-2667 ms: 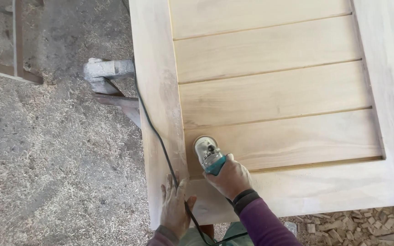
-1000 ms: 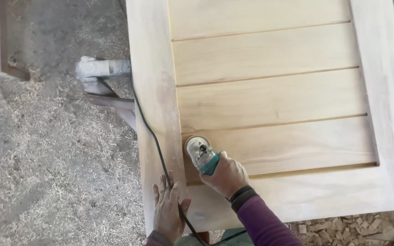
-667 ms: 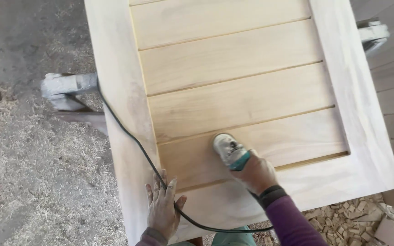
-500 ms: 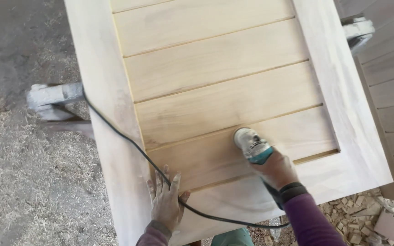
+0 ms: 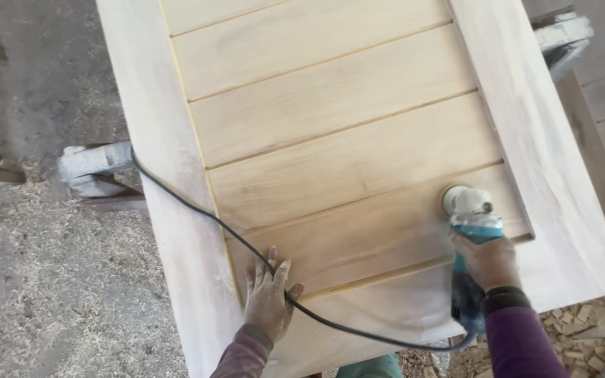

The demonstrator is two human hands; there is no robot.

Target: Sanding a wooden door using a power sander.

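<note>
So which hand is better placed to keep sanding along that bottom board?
Right. The right hand already grips the sander, whose disc sits on the lowest board. The left hand lies flat on the wood, across the black cord.

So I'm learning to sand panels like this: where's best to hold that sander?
Probably by its teal body, just behind the round head, coming from the near edge. The barrel is narrow enough to wrap, as the right hand does, and the cord trails from the rear, clear of the pad.
</note>
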